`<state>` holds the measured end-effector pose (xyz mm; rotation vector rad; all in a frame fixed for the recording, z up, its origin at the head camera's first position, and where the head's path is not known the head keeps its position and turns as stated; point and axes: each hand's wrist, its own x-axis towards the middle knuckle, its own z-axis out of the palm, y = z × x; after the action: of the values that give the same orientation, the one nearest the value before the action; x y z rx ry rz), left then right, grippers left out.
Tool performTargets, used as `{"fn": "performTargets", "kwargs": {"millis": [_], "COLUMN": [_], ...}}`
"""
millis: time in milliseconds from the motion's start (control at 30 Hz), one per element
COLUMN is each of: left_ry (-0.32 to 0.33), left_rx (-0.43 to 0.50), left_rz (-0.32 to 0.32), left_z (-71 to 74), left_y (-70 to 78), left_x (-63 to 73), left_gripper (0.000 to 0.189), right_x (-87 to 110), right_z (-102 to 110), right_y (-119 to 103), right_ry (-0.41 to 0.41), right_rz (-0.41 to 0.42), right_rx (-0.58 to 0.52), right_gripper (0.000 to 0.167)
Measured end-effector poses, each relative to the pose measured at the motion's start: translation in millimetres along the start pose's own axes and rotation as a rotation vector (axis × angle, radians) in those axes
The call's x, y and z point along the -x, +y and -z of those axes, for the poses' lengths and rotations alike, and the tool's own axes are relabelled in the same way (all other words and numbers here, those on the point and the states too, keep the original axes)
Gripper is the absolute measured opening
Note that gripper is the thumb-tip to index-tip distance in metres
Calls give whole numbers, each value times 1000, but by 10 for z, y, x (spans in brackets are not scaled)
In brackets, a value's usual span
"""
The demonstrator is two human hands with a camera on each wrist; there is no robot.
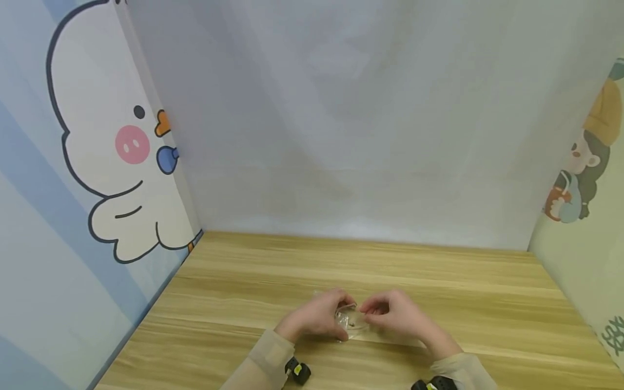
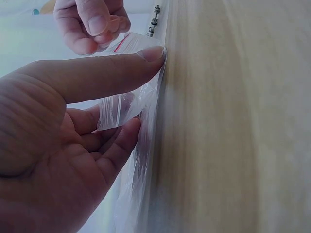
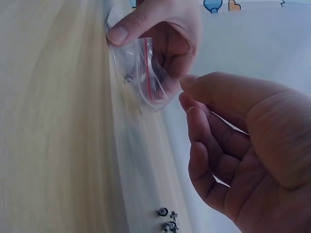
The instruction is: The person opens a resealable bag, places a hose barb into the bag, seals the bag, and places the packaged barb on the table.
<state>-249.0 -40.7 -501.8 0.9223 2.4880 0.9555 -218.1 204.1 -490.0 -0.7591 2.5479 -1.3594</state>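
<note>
Gripping a clear bag (image 3: pixel 136 58) over the worktop (image 1: pixel 244 271), the left hand (image 1: pixel 324 314) turned its red-striped end toward the right hand (image 1: pixel 397 315), whose curled fingers possibly pinched something, indiscernible here. Handling small metal parts (image 3: pixel 170 225) neatly likely required a steady, wide mouth.

1. The left forearm (image 1: pixel 265 360) and right forearm (image 1: pixel 463 368) reach forward, angled inward toward each other.
2. The left hand (image 1: pixel 319 315) grips, its long thumb (image 2: pixel 104 76) set opposite its bent fingers (image 2: pixel 119 153).
3. The right hand (image 1: pixel 397 314) faces it just beside, thumb tip close to the index fingertip, the other fingers curled loosely toward the palm.
</note>
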Motion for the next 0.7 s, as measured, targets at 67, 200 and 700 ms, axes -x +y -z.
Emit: {"fn": "performTargets", "kwargs": {"millis": [67,200,700], "left_ry": [1,2,11], "left_rx": [-9,-11,14], "left_rz": [0,3,22], "left_z": [5,8,-6], "left_y": [-1,5,17], "left_x": [1,8,15], "left_gripper": [68,69,68], "right_x": [8,45,297], "right_z": [44,142,378], "right_y": [18,50,329], "right_ry": [0,16,61], "right_rz": [-3,-24,-80], "right_rx": [7,-1,-45], "right_gripper": [14,17,19]}}
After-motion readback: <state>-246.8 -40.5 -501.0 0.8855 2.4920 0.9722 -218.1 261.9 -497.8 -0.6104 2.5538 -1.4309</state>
